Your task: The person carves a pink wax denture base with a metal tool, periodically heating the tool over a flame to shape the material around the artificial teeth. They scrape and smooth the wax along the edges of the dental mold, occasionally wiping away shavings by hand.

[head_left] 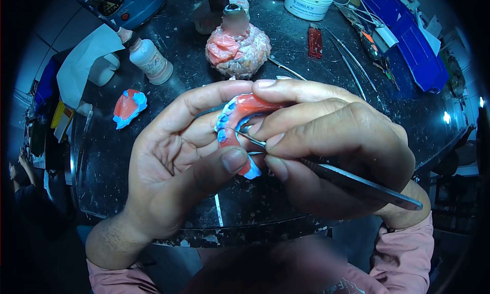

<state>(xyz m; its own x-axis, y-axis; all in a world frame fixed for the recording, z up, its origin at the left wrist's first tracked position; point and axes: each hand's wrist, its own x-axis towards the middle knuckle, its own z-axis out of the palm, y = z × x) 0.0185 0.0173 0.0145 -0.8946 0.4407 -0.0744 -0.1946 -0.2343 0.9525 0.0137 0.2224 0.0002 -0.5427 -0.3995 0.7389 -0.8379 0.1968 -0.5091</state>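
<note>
A horseshoe-shaped wax denture (258, 106), reddish pink with a row of blue-tinted teeth and whitish-blue edges, is held above the table. My left hand (171, 146) grips it, thumb on the near end and fingers behind the tooth row. My right hand (352, 146) pinches a slim metal wax carver (370, 185) like a pen. The carver's thin tip meets the inner side of the arch by the teeth, and its flat end sticks out to the lower right. My right index finger also rests against the denture's far end.
Beyond my hands stands a wax-crusted round burner (237, 51). A second pink-and-blue piece (128, 109) and a plastic bottle (150, 63) are on the left. Further right lie a red wax block (315, 42), metal instruments (352, 64) and a blue tray (408, 41); a white tub (308, 4) stands behind.
</note>
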